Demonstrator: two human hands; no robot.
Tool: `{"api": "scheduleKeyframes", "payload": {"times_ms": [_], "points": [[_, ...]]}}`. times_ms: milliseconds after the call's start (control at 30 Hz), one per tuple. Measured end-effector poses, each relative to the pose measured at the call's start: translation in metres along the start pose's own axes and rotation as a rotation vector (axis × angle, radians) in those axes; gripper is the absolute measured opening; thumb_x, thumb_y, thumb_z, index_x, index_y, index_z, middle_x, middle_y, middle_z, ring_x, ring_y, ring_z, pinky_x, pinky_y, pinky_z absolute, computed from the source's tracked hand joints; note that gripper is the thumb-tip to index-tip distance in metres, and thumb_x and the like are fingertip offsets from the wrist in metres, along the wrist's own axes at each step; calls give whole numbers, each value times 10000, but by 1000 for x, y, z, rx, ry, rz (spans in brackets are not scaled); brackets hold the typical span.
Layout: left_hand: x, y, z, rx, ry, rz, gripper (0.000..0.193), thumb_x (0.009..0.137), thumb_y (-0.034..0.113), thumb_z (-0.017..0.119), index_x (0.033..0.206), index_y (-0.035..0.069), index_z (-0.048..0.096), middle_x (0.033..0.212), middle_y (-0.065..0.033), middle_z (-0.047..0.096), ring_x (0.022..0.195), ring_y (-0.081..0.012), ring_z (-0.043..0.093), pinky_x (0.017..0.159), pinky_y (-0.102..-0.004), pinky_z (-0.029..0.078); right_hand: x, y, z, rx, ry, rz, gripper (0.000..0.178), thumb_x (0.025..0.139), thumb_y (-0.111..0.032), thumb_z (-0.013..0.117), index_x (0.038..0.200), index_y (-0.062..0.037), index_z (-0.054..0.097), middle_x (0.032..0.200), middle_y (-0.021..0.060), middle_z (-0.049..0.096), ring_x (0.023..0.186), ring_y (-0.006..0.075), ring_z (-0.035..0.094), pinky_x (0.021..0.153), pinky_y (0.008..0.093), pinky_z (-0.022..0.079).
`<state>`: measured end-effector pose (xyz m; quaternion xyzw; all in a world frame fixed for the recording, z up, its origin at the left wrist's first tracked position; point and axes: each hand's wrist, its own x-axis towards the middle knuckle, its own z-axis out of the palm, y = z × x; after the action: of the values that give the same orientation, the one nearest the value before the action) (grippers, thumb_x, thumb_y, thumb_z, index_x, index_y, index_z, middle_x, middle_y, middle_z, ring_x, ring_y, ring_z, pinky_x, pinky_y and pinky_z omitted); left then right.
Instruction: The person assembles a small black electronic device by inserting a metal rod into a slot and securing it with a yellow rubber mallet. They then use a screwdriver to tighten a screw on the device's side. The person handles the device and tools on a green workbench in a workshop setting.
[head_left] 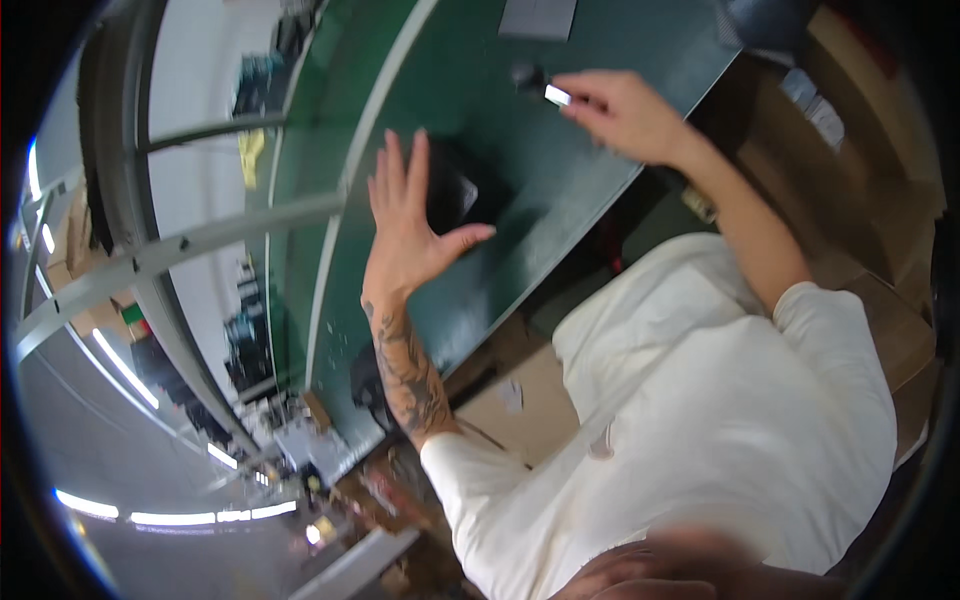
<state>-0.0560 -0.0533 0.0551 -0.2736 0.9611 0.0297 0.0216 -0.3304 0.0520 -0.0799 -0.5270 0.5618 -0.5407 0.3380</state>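
My left hand is spread flat with the thumb stretched out, over the green table. Right beside its palm and fingers lies a dark, glossy black object; its kind is unclear, and I cannot tell whether the hand touches it. Further right, my right hand is closed in a pinch. Between its thumb and fingers sits a small dark object with a bright white patch. Its black, rounded end points left and is blurred, so its kind does not show.
A white sheet lies at the table's far side. Brown cardboard boxes stand along the right, below the table edge. A pale metal frame crosses on the left. Past it hangs something yellow. Another black object lies near my left forearm.
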Motion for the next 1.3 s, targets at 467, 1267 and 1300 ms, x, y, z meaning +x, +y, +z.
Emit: {"api": "scheduleKeyframes", "payload": {"times_ms": [467, 1267, 1300], "points": [[-105, -109, 6, -828, 211, -25, 907, 658, 217, 884, 1469, 58, 511, 1680, -210, 109, 1544, -377, 165, 1218, -464, 201, 10, -7, 22, 153, -44, 174, 381, 983, -72, 611, 1361, -28, 601, 939, 22, 623, 625, 64, 582, 523, 220, 467], [4, -94, -47, -237, -174, -329, 913, 765, 157, 812, 1550, 85, 350, 1615, -215, 246, 1446, -397, 352, 1173, -454, 339, 10, -4, 7, -49, -104, -133, 377, 928, -87, 667, 1279, 33, 602, 976, 169, 656, 801, 332, 647, 725, 381, 521], [17, -95, -57, -263, -229, -306, 892, 751, 142, 825, 1529, 92, 392, 1606, -210, 262, 1439, -390, 370, 1160, -445, 365, 10, -4, 6, -47, -120, -137, 382, 931, -95, 662, 1286, 30, 595, 984, 170, 651, 810, 344, 651, 722, 394, 523]]}}
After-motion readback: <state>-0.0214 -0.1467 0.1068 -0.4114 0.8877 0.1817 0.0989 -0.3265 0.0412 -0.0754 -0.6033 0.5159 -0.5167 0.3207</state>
